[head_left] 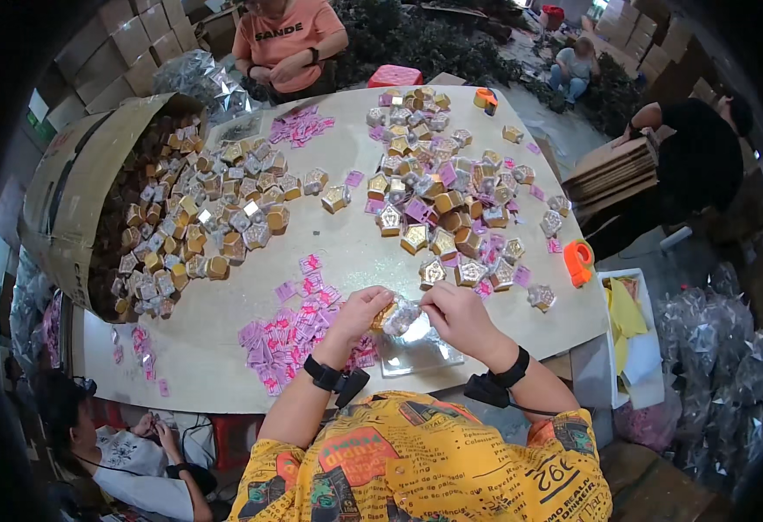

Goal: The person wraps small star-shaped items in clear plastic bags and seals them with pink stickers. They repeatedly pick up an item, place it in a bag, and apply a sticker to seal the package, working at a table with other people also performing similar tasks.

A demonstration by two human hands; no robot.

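Note:
Over the near edge of the table, my left hand (357, 318) grips a small gold box (385, 315) partly covered in crinkled clear plastic. The fingers of my right hand (461, 318) are closed in a pinch at the right side of the clear plastic bag (401, 317); the fingertips are partly hidden. Beneath both hands lies a shiny clear flat case (416, 355). A heap of small pink cards (281, 344) spreads beside my left wrist. Beyond my hands, a pile of gold five-sided boxes (442, 213), many wrapped in plastic, is mixed with pink cards.
At left, a tipped carton (55, 200) spills more gold boxes (194, 230) onto the table (329, 252). Two orange tape dispensers (578, 264) sit along the right side. A white bin (653, 348) stands off the right corner. Co-workers are around, one (286, 43) across the table.

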